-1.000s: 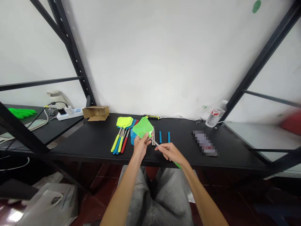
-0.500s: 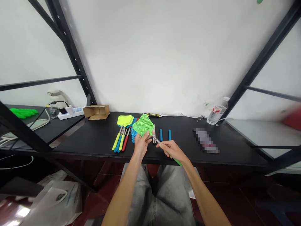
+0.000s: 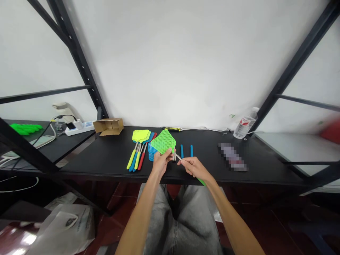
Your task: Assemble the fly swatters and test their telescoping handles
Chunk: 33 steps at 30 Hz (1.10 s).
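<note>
My left hand (image 3: 160,162) is closed on the base of a green mesh fly swatter head (image 3: 164,140). The metal rod (image 3: 177,156) meets this head at its lower right corner, pinched further down by my right hand (image 3: 195,167). Below that hand the end of a green handle (image 3: 202,182) sticks out. Beside my left hand lies a blue mesh swatter head (image 3: 152,153), partly covered by the green one. Pale metal rods (image 3: 174,157) show behind the hands. Two blue handle grips (image 3: 182,151) stand out on the black table (image 3: 106,152).
Several fly swatters with yellow, blue and red handles (image 3: 137,157) lie in a stack on the left. An open cardboard box (image 3: 108,126) sits behind them. A yellow-black utility knife (image 3: 171,129) lies by the wall. At the right are a water bottle (image 3: 243,127) and a pixelated object (image 3: 232,156).
The green head has shifted slightly right and is turned a little. My right hand has risen slightly along with the rod. Both hands keep their hold.
</note>
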### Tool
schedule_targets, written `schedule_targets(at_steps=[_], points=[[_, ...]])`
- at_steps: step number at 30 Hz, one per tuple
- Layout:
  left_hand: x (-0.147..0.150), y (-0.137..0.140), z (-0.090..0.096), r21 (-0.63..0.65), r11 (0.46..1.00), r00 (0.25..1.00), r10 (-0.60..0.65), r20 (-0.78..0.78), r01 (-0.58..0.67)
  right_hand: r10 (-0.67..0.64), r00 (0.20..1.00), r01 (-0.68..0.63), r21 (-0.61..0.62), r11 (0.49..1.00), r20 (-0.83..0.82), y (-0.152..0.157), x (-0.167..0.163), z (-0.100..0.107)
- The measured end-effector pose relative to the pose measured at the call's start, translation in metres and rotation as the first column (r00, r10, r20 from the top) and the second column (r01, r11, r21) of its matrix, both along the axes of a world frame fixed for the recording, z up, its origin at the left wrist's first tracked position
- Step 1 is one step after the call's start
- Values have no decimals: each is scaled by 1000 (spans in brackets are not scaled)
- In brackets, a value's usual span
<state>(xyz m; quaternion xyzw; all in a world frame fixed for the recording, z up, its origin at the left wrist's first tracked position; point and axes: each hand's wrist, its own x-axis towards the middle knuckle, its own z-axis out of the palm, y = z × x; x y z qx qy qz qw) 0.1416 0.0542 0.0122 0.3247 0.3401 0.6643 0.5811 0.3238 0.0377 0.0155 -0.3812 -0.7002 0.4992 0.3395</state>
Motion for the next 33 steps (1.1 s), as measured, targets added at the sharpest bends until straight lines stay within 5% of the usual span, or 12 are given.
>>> schedule_targets(at_steps=[17, 24, 33], points=[[3, 8, -1, 73, 995, 996, -68, -60, 72, 62, 997, -62, -12, 998, -45, 11, -2, -3], [26, 19, 2, 41, 992, 986, -113, -119, 118, -98, 989, 100, 14, 995, -113, 17, -10, -4], [12, 29, 16, 51, 990, 985, 138, -99, -134, -72, 992, 70, -18, 997, -108, 10, -11, -5]])
